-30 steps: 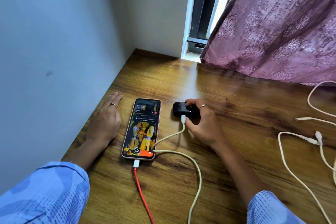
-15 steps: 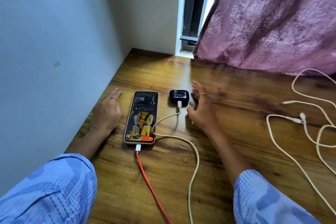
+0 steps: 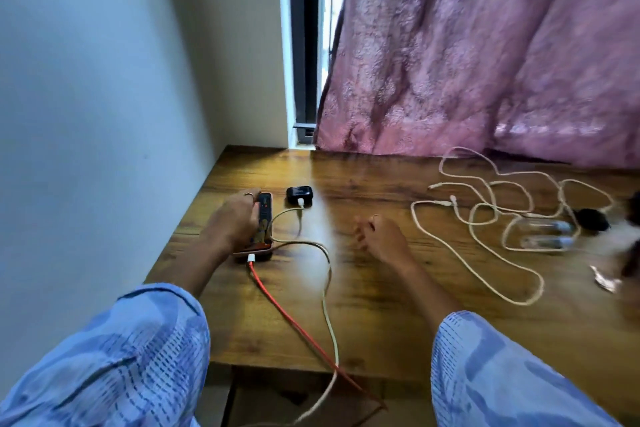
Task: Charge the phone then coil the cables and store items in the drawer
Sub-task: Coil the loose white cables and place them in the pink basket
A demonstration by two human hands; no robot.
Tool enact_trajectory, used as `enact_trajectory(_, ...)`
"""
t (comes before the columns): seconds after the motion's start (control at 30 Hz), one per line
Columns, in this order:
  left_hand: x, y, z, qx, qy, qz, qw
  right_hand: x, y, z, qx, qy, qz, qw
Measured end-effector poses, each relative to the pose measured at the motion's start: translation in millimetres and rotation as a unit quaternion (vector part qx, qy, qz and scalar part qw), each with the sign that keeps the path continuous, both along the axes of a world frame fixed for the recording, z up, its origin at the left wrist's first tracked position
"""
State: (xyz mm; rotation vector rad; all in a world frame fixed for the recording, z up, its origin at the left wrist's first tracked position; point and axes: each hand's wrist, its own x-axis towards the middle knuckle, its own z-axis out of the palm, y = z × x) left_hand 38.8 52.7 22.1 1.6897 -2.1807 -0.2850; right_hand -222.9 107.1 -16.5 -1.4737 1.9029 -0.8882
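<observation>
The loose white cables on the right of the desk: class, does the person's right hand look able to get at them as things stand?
Probably yes. The right hand holds nothing and hovers over bare wooden desk, and nothing lies between it and the loose white cables to its right.

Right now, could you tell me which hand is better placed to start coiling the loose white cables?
Probably the right hand: it hovers free above the table, nearer the loose white cables. The left hand is busy, resting on the phone.

On the table (image 3: 381, 322), the phone (image 3: 264, 218) lies left of the earbud case (image 3: 298, 193), loose cables (image 3: 485, 218) far right.
</observation>
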Motion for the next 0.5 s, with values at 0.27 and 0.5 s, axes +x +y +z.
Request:
enact_trajectory(0.27, -85, 83, 33, -0.061, -0.163, -0.195, 0.965, -48, 112, 55, 0.032, 0.194, 0.056, 0.979)
enact_trajectory(0.5, -151, 120, 43, -0.113, -0.228, -0.294, 0.921, -106, 168, 71, 0.090, 0.243, -0.003, 0.966)
